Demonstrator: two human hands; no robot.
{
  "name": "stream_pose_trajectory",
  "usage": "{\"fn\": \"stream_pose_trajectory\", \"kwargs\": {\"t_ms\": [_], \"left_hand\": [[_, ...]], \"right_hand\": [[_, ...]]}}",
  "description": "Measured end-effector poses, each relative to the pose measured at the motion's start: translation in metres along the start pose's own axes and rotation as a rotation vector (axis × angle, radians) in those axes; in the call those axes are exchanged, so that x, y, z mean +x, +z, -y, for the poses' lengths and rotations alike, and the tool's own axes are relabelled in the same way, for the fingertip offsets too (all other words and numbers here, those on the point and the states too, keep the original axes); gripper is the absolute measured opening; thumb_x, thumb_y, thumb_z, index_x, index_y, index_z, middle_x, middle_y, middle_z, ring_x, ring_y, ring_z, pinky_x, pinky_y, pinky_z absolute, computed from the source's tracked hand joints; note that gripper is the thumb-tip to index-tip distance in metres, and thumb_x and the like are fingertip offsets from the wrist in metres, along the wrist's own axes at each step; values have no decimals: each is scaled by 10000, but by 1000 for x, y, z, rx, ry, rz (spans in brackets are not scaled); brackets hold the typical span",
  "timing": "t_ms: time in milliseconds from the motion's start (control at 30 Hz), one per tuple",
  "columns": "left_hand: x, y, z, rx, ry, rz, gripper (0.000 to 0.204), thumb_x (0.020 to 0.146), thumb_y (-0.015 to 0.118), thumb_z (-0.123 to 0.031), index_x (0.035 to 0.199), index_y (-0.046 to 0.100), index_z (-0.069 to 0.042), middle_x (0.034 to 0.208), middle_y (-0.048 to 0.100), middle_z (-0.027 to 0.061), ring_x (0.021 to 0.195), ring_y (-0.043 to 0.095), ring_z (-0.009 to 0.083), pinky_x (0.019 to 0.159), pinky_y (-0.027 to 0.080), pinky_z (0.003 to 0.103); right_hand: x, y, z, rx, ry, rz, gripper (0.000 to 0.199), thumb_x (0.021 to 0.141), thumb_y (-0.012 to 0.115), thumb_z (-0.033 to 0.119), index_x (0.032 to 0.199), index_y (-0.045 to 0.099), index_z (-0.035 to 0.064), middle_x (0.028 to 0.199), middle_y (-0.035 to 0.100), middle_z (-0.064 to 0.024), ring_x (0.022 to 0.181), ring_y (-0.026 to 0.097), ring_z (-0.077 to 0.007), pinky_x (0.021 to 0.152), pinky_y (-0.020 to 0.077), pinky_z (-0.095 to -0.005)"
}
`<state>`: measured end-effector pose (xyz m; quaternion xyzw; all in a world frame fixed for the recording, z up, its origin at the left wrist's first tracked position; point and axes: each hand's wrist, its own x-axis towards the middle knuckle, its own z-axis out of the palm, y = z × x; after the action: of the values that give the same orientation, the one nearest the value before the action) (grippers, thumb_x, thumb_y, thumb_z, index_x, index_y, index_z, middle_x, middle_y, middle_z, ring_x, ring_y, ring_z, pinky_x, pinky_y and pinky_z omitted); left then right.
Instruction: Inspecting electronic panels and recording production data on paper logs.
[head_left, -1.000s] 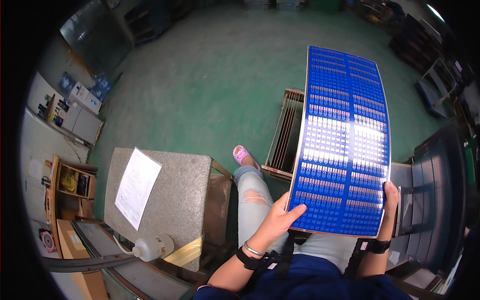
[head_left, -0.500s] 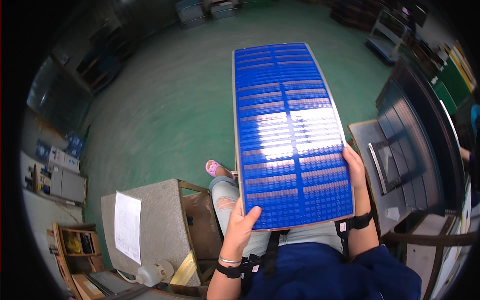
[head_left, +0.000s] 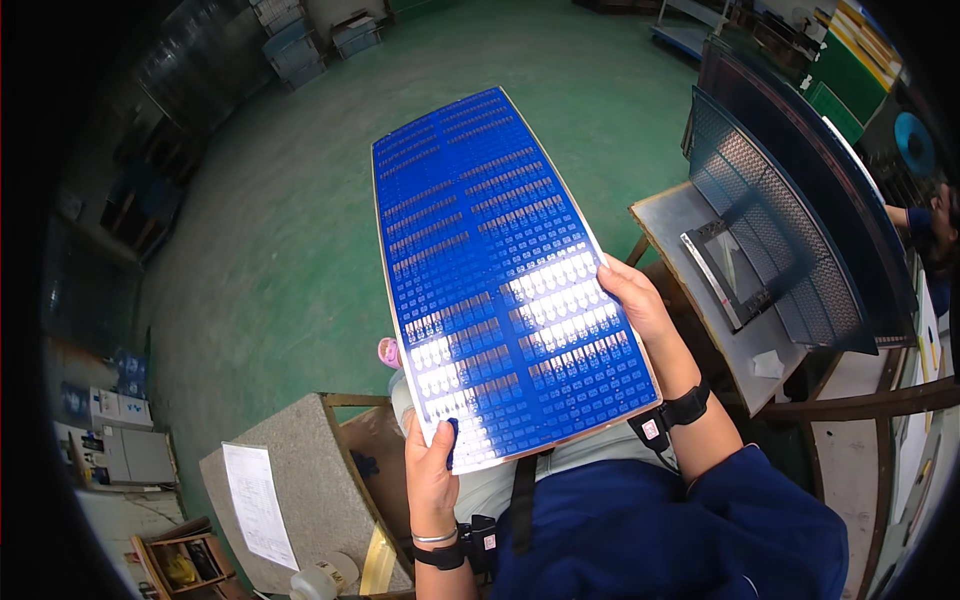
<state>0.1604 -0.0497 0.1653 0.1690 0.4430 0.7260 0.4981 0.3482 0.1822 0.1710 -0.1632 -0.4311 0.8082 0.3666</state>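
Observation:
A long blue printed circuit board panel [head_left: 480, 230] with rows of small copper-coloured pads stretches out over my lap, tilted, its far end pointing away and to the left. Light glares off its nearer half. My left hand [head_left: 432, 475] grips the near left corner, thumb on top. Further up the right edge, my right hand [head_left: 642, 305] holds the panel with its thumb on the face. The other fingers of both hands are mostly hidden beneath it.
On the left, a grey table [head_left: 300, 430] bears a printed sheet [head_left: 256, 500], a white bottle [head_left: 320, 580] and a yellow strip [head_left: 380, 560]. A right-hand table [head_left: 668, 215] holds a black frame [head_left: 725, 275] and dark upright panels [head_left: 800, 190]. Another person [head_left: 935, 225] is at the far right.
The panel has swung leftward and turned, its far end now pointing to the upper left, both hands still on it. The glare has shifted toward its near end. My view has turned too.

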Motion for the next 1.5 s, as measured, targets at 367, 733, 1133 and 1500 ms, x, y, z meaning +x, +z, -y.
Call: {"fn": "stream_pose_trajectory", "kwargs": {"t_ms": [367,733,1133,1500], "left_hand": [[2,15,7,-494,130,66,405,926,518,-215,1307,402,-143,1234,495,15,1154,456,186,1017,358,398],[-11,-52,-11,-329,224,-328,328,916,528,-248,1197,497,-80,1125,582,58,1023,560,191,905,457,361],[-22,-105,-19,113,407,-601,305,946,481,-261,1085,556,-1,1034,608,73,927,559,144,830,435,288],[-29,-123,-22,183,358,-676,354,963,431,-309,1094,550,-3,1041,599,82,953,556,153,854,430,290]], "right_hand": [[3,72,-23,234,-107,33,468,921,493,110,1346,311,38,1202,529,-90,1079,538,-168,911,442,-303],[27,-19,54,214,-407,-191,319,954,419,177,1180,471,-43,1151,572,-150,1037,575,-204,898,478,-322],[-27,-45,85,-164,-337,-299,375,931,478,167,1191,492,-103,1099,609,-155,931,623,-158,827,511,-278],[-25,-50,83,-335,-188,-240,352,918,537,194,1174,544,-47,1011,641,-92,854,619,-117,757,502,-237]]}}
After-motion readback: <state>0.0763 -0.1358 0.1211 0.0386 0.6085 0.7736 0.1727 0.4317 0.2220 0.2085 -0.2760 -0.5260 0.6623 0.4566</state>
